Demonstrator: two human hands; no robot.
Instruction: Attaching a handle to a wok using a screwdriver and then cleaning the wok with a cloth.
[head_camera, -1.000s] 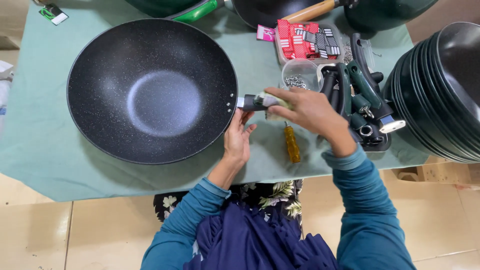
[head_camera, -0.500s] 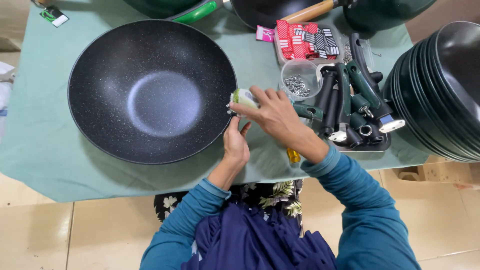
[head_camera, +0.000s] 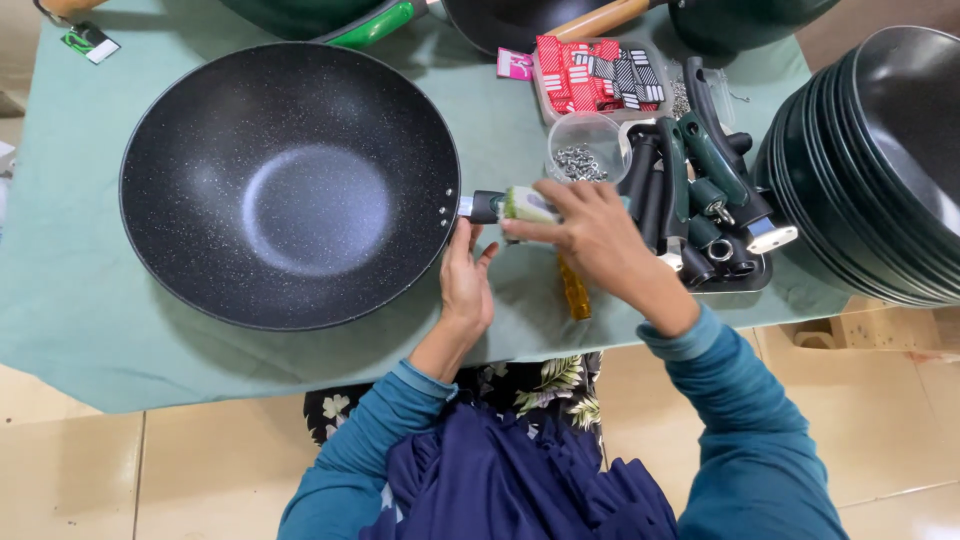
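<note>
**Handle piece meets the wok's bracket**

The large black speckled wok (head_camera: 290, 185) fills the left half of the green cloth-covered table (head_camera: 90, 340), its rim close to the cloth's left and near edges, with only a narrow strip of bare cloth around it. A small tag (head_camera: 88, 42) lies beyond the wok's far left rim. From the wok's right rim a short metal bracket (head_camera: 480, 206) juts out. The left hand (head_camera: 467, 285) sits just below that bracket, fingers raised to steady it from underneath, closed on nothing that can be seen. Compared with a second ago, the right hand (head_camera: 595, 235) has come in from the right side and now pinches a pale green handle piece (head_camera: 528, 204) against the bracket's end; half a second ago that piece stood a little nearer the rim. The judgement is that the fitting step is under way, not finished.

Right of the bracket, an amber screwdriver handle (head_camera: 574, 290) lies near the table's front edge. Beyond it stand a clear cup of small screws (head_camera: 585, 155) and a box of red and black packets (head_camera: 590, 70). A tray of dark green handles (head_camera: 700, 190) crowds the right hand's outer side, and a stack of black woks (head_camera: 880, 160) closes off the far right. Open cloth remains only in front of the wok.
</note>
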